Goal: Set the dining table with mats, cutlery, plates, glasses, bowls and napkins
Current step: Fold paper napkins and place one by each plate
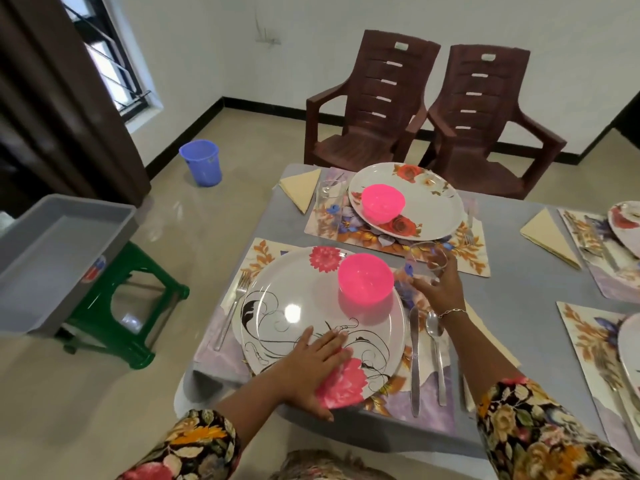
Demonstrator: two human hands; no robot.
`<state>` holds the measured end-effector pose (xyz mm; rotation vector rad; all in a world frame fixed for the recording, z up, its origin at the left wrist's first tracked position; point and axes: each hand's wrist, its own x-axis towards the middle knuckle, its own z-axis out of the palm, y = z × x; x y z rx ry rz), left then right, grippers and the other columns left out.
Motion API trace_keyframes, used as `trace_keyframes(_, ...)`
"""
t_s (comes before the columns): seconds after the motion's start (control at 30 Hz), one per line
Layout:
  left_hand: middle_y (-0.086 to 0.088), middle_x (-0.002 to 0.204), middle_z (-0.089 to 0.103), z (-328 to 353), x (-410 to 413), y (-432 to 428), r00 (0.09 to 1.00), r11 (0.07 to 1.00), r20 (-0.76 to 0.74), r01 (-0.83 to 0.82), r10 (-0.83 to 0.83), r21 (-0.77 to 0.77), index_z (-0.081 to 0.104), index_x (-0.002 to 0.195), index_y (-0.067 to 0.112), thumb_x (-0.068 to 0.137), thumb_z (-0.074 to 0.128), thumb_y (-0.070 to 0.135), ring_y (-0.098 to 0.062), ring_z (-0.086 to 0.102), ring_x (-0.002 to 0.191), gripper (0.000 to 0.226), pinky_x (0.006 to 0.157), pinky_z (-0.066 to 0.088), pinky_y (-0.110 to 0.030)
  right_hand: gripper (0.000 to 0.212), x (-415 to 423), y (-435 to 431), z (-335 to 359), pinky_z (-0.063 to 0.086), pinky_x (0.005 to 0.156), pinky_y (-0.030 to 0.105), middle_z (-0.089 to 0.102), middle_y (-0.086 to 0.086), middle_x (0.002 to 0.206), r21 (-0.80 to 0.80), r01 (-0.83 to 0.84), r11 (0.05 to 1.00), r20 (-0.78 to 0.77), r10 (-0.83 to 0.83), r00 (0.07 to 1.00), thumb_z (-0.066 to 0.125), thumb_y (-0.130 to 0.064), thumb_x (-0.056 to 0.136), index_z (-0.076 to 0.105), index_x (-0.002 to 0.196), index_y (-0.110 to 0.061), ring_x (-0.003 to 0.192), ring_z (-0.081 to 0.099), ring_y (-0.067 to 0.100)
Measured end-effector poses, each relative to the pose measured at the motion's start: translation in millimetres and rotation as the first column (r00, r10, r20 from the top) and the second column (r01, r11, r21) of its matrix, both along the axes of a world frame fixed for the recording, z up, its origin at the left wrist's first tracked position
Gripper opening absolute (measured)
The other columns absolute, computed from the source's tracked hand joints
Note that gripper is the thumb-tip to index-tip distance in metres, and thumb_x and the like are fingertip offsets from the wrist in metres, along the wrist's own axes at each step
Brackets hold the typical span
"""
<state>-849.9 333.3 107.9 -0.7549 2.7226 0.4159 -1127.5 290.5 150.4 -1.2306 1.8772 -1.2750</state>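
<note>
A white plate (287, 306) with black swirls and pink flowers lies on a floral mat (263, 252) at the table's near left. A pink bowl (365, 277) stands on it. My left hand (317, 368) rests flat on the plate's near rim, thumb under the edge. My right hand (438, 289) grips a clear glass (427, 259) at the mat's far right corner. A fork (235, 303) lies left of the plate; a knife (414, 355) and spoon (435, 348) lie to its right. A cream napkin (485, 337) peeks from under my right forearm.
A second setting with a plate (429, 209), pink bowl (382, 202), glass (329, 199) and folded napkin (301, 188) lies beyond. More mats and a napkin (550, 237) sit at right. Two brown chairs (381, 109) stand behind; a grey tray (52, 254) on a green stool (114, 306) at left.
</note>
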Motion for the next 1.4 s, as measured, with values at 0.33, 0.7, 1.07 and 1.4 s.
trace_keyframes(0.33, -0.007, 0.157, -0.015, 3.8, -2.1, -4.1, 1.0, 1.0, -0.005, -0.01, 0.009, -0.019, -0.004, 0.151, 0.018, 0.075, 0.059, 0.068, -0.022, -0.029, 0.134, 0.111, 0.106, -0.023, -0.048, 0.077, -7.0, 6.5, 1.3, 0.038, 0.094, 0.029, 0.047, 0.014, 0.136, 0.0, 0.064, 0.998, -0.024, -0.064, 0.998, 0.077, -0.003, 0.071, 0.034, 0.134, -0.006, 0.123, 0.046, 0.029)
trace_keyframes(0.7, -0.006, 0.157, -0.008, -1.1, -0.5, -5.4, 0.997, 0.996, -0.074, -0.002, -0.004, -0.09, 0.001, 0.148, 0.025, 0.064, 0.03, 0.087, -0.026, -0.02, 0.138, 0.109, 0.105, -0.02, -0.053, 0.088, -20.5, 6.1, -11.1, 0.032, 0.105, 0.038, 0.036, 0.013, 0.144, 0.02, 0.123, 0.992, -0.116, -0.12, 0.986, 0.081, -0.02, 0.07, 0.029, 0.14, -0.011, 0.132, 0.036, 0.03)
trace_keyframes(1.07, 0.0, 0.118, 0.063, 10.6, 81.5, 0.7, 0.788, 0.802, -0.446, -0.556, 0.425, -0.219, 0.053, 0.117, 0.024, 0.09, 0.022, 0.067, -0.015, 0.053, 0.113, 0.059, 0.096, 0.047, -0.042, 0.051, 105.2, 37.0, -6.3, 0.03, 0.106, 0.044, 0.039, 0.019, 0.137, -0.356, -0.145, 0.923, -0.526, -0.07, 0.847, 0.046, -0.021, 0.079, 0.038, 0.128, -0.01, 0.129, 0.032, 0.033)
trace_keyframes(1.4, -0.006, 0.111, 0.065, 16.4, 267.2, -30.1, 0.606, 0.61, -0.46, -0.776, 0.649, -0.162, 0.063, 0.105, 0.019, 0.094, 0.019, 0.061, -0.022, 0.064, 0.1, 0.062, 0.086, 0.053, -0.039, 0.053, 308.0, -11.9, -13.1, 0.021, 0.105, 0.026, 0.052, 0.021, 0.126, -0.146, -0.342, 0.928, -0.502, 0.228, 0.834, 0.04, -0.028, 0.075, 0.051, 0.121, -0.006, 0.124, 0.035, 0.024)
